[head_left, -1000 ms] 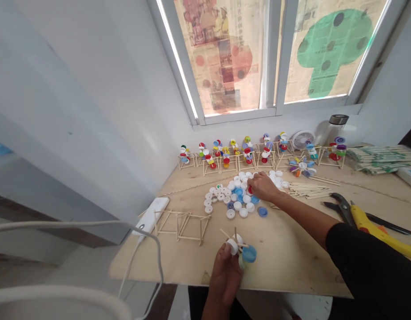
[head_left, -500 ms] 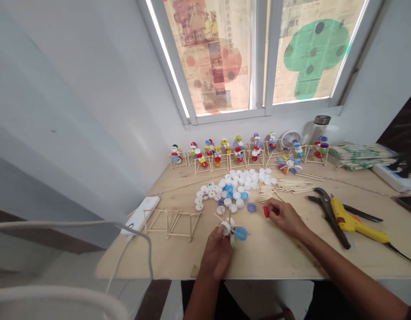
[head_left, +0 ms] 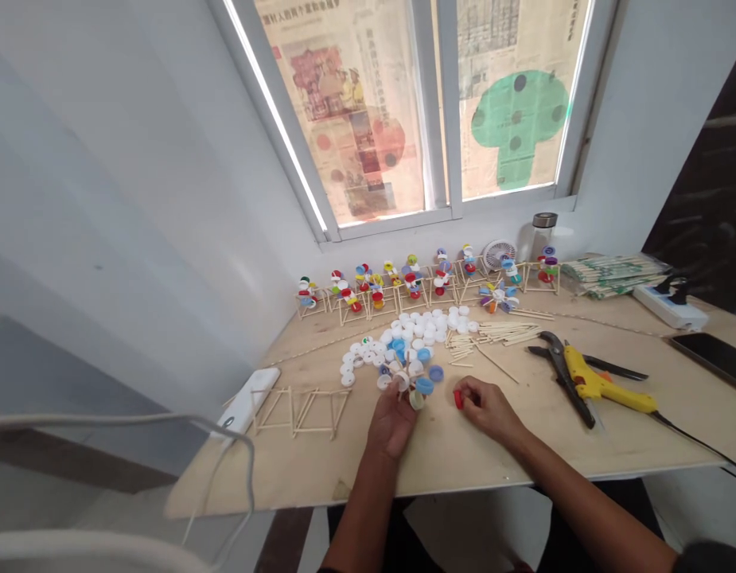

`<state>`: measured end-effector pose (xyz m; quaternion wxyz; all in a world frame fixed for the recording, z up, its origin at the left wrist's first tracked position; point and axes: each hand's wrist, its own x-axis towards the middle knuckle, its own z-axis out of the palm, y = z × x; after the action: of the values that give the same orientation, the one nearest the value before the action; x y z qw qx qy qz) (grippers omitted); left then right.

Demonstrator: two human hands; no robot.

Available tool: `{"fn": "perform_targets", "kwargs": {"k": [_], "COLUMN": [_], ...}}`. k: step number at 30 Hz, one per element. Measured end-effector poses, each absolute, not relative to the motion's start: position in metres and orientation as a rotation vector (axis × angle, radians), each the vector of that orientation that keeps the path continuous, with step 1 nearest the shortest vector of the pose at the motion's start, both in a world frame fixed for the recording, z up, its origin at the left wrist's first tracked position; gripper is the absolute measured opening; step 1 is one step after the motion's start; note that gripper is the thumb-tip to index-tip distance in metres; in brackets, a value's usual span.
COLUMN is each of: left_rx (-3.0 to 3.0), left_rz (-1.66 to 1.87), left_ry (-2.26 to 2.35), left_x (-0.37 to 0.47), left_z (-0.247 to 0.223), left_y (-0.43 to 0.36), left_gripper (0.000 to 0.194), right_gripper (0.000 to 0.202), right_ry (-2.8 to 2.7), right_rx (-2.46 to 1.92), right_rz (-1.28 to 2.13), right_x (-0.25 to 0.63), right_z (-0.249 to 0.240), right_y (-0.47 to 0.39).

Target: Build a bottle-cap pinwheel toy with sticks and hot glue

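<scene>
From my remote seat, the head camera showed me a pale wooden table [head_left: 439,465] below a paper-covered window [head_left: 397,119], with two bare hands at work near its front edge. The left hand [head_left: 392,426], palm turned up, held a small wheel [head_left: 403,381] of thin sticks and bottle caps; its fingers were closed around the near side, by a white cap. A blue cap and a pale green one showed on the wheel's right and lower parts. The right hand [head_left: 485,406] was to the right of it, well apart, thumb and fingertips pinched narrow on a red cap [head_left: 459,399]; I could not tell whether that hand rested on the wood. A violet cap [head_left: 436,373] lay flat on the table near the wheel. Behind the hands spread a heap of loose caps [head_left: 424,325], mostly white with some blue, and to its right lay a scatter of bare sticks [head_left: 511,333]. On the left stood open stick frames [head_left: 299,410], just beside a white device [head_left: 248,402]. Across the back ran a row of finished-looking stands [head_left: 376,294] carrying colourful cap wheels, with a small white fan [head_left: 499,255] and a bottle [head_left: 543,235] behind. On the right lay dark-handled pliers [head_left: 562,374], a yellow glue gun [head_left: 606,390] and, farther over, a black phone [head_left: 714,358].
</scene>
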<state>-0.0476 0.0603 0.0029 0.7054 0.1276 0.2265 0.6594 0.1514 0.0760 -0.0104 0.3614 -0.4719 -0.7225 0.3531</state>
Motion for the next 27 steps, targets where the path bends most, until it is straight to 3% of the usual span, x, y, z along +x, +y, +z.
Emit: {"fn": "perform_targets", "kwargs": {"k": [27], "left_rx": [0.395], "left_rz": [1.453], "left_ry": [0.526], "left_x": [-0.0441], "left_z": [-0.0003], "left_y": [0.0610], "left_gripper": [0.012], "right_gripper": [0.017], "right_ry": [-1.871], "right_rx": [-1.228], "right_rz": [0.834], "right_x": [0.1505], "right_z": [-0.0128], "right_y": [0.0728]}}
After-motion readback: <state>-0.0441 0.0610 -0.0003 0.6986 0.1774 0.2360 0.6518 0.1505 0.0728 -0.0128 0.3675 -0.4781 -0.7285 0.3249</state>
